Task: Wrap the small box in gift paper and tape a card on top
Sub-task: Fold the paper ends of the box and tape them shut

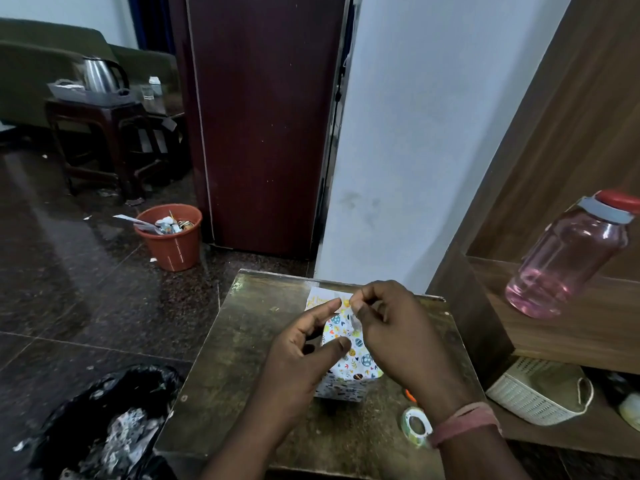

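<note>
Room first: a dark granite floor [69, 271] is seen stretching out, with a maroon fridge [263, 116] against a white wall [415, 133], and a wooden shelf unit [571, 306] on the right carrying a pink water bottle [571, 254]. A green sofa [41, 64] and a dark side table [104, 133] with a steel kettle [100, 74] are parked at the back. An orange bin [171, 237] full of scraps is sat by the fridge, a black bag [114, 420] is slumped lower left, and a white woven basket [540, 393] is tucked under the shelf.

The work is being done on a small worn wooden table [242, 375]. The small box [349, 362] is already covered in patterned gift paper and stands roughly mid-table. So, most likely, wrapping is done and the card step is in hand.

The box is steadied by the left hand [304, 355], thumb and forefinger spread either side of its top. A small clear strip of tape [354, 315] looks to be pinched by the right hand [398, 327], fingers curled. The white card [325, 297] is seen at the box's far edge, whether on top or just behind can't be told.

Next move, probably: tape pressed flat across the card's edge without wrinkling.

A tape roll [417, 426] is lying near the right wrist.
</note>
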Demonstrator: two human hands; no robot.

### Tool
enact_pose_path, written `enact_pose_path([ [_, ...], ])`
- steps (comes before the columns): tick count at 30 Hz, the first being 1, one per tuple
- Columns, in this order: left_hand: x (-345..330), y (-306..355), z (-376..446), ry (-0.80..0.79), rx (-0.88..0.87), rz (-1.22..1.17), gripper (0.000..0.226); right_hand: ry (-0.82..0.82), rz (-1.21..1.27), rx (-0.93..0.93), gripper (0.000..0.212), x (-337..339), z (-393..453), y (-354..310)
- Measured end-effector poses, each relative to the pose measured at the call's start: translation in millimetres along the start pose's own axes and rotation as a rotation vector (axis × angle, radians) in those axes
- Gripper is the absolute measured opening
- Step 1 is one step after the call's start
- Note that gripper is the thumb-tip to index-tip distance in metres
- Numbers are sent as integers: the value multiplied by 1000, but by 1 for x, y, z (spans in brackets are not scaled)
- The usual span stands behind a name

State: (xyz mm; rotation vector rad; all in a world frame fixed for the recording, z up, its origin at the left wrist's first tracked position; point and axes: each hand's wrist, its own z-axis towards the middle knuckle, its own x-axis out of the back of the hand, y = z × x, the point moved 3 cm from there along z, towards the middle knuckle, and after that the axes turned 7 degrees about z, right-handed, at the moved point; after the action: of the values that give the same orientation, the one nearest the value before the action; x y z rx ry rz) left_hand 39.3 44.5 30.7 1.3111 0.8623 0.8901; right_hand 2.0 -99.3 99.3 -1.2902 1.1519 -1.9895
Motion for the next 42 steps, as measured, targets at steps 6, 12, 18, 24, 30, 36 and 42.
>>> enact_pose_path([
  [6,2,-3,2,4,-3,8,50,32,68,52,12,20,5,-11],
  [12,3,-5,3,21,4,29,52,-116,-159,153,10,15,-6,-20],
  [18,4,-6,2,-15,-29,43,49,-49,65,-3,17,10,14,-14],
  [24,4,-10,5,-30,2,40,50,-126,173,4,11,27,13,-22],
  [30,3,-8,4,-21,-25,54,51,-225,-154,60,26,16,0,-26],
  [36,4,-5,4,-13,-30,69,49,-206,-265,45,29,15,-4,-41],
  [42,4,-4,4,7,-34,63,49,126,-5,67,26,29,-5,-19],
])
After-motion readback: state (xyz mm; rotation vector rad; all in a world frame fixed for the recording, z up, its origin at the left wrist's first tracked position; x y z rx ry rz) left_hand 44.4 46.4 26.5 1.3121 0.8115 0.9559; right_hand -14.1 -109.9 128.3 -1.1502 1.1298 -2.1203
